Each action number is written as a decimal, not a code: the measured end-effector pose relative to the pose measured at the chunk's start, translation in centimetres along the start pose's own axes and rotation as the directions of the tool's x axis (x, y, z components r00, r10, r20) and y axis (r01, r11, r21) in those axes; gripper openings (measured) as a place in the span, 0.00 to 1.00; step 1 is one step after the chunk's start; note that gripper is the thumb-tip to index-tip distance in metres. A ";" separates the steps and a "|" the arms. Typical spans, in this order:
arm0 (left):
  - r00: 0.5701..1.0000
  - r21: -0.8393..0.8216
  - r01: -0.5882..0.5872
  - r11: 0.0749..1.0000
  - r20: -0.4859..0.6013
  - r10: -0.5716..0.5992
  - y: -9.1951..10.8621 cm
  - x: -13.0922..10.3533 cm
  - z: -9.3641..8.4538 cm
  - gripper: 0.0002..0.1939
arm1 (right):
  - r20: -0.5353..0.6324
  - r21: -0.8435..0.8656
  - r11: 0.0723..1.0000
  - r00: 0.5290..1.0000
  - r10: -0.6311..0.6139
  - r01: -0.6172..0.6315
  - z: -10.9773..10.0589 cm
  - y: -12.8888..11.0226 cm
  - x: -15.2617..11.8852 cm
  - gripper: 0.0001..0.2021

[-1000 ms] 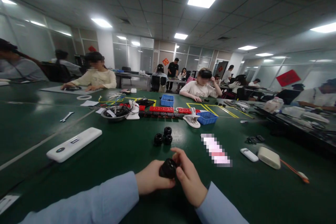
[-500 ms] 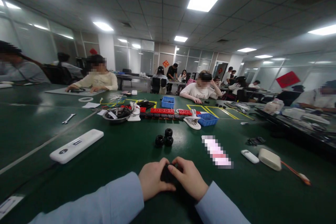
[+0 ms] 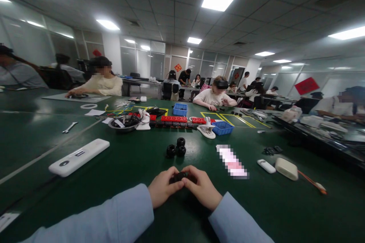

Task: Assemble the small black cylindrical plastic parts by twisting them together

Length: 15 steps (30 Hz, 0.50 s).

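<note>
Close to the table's near side, my left hand and my right hand meet around a small black wheel. Fingers of both hands are closed on it and cover much of its surface. Its dark, rounded shape resembles three black wheels grouped just beyond my hands, one behind the other two. My left thumb lies across the near side of the held wheel, and the right thumb touches it there as well.
A white power strip lies left, below a wrench. Ahead are a bowl of cables, red-and-black strips, a white clamp and blue trays. A blurred-out phone-shaped item and a beige box lie right.
Both thumbs have come in over the near side of the black wheel, and the left fingers have shifted around it. The whole view has swung slightly to the right.
</note>
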<state>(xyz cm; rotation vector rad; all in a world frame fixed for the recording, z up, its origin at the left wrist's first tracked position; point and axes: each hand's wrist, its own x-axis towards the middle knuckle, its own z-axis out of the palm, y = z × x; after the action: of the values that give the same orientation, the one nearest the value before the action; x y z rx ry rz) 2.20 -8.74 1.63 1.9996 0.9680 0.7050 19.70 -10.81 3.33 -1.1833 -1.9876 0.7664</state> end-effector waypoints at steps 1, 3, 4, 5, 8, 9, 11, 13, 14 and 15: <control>1.000 -0.107 -0.006 0.994 0.024 0.009 -0.2 0.1 0.1 0.31 | -0.001 0.018 0.999 0.999 -0.033 0.033 -0.1 0.0 0.0 0.10; 0.997 -0.297 0.010 0.955 0.080 0.015 -0.5 0.3 0.2 0.38 | -0.009 0.040 0.994 0.995 -0.102 0.103 -0.2 -0.1 -0.1 0.12; 0.994 -0.363 0.029 0.931 0.105 0.010 -0.6 0.4 0.2 0.40 | -0.013 0.038 0.990 0.991 -0.136 0.137 -0.3 -0.1 -0.2 0.13; 0.993 -0.404 0.049 0.913 0.122 0.001 -0.7 0.5 0.2 0.41 | -0.010 0.027 0.986 0.986 -0.166 0.167 -0.3 -0.2 -0.2 0.14; 0.985 -0.430 0.122 0.894 0.163 -0.056 -1.0 0.9 -0.1 0.40 | 0.015 -0.027 0.973 0.974 -0.227 0.227 -0.5 -0.5 -0.3 0.14; 0.980 -0.428 0.151 0.891 0.183 -0.078 -1.1 1.0 -0.3 0.39 | 0.024 -0.044 0.970 0.971 -0.238 0.239 -0.5 -0.6 -0.3 0.15; 0.969 -0.423 0.191 0.886 0.223 -0.103 -1.3 1.3 -0.5 0.37 | 0.043 -0.074 0.964 0.966 -0.253 0.256 -0.6 -0.8 -0.3 0.16; 0.964 -0.418 0.198 0.886 0.246 -0.099 -1.6 1.4 -0.6 0.36 | 0.056 -0.101 0.958 0.963 -0.265 0.269 -0.6 -1.0 -0.4 0.16; 0.965 -0.420 0.188 0.888 0.245 -0.089 -1.7 1.5 -0.5 0.36 | 0.058 -0.109 0.955 0.961 -0.271 0.276 -0.6 -1.1 -0.4 0.16; 0.969 -0.423 0.172 0.890 0.235 -0.076 -1.7 1.5 -0.5 0.36 | 0.057 -0.110 0.953 0.959 -0.279 0.284 -0.6 -1.1 -0.5 0.16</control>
<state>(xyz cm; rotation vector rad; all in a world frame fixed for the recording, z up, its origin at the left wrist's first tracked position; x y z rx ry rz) 2.01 -6.66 0.63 1.5598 0.7241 0.5648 19.82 -11.61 4.42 -0.9249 -2.2001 0.5383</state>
